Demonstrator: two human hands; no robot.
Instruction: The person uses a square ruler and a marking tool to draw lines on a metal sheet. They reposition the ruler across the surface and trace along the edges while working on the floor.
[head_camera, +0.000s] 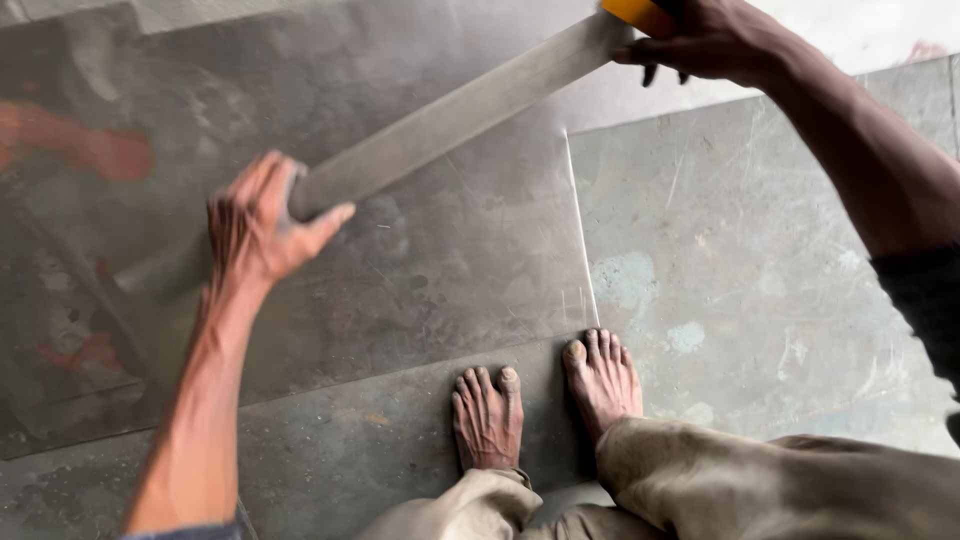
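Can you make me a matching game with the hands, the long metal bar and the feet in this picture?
Things:
1. left hand
2. right hand
3. long metal bar
4. bare feet

Descriptions:
A. standing on the metal sheet
B. grey, slanting across the picture
C. at the bar's upper end, by a yellow piece
D. wrapped around the bar's lower part

Pairs: 1-D, 2-C, 3-B, 4-A

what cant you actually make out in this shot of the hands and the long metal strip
- Head view: the right hand covers the metal strip where it meets a yellow object; the top edge cuts that object off.
- Left hand: motion blur smears the strip's lower end.
- Red marks on the sheet metal: too blurred to identify.
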